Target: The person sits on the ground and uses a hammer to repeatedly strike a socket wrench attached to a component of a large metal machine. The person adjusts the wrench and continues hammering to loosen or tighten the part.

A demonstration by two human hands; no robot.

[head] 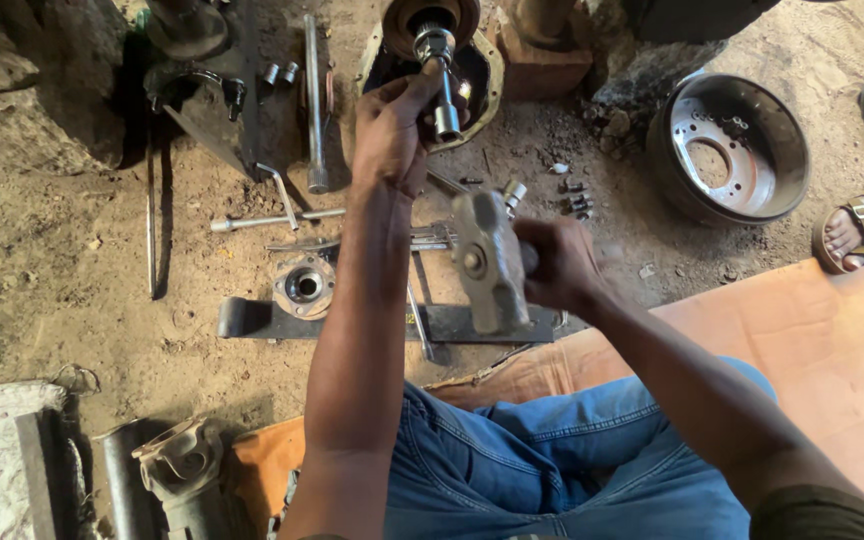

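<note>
Right hand (557,265) grip closed on hammer (489,262), head raised level with the drift. Left hand (392,130) wrapped tight round steel drift (446,95), steadying it against shaft end in hub housing (487,75). Brake drum (730,150) lies on the ground, well apart.
</note>
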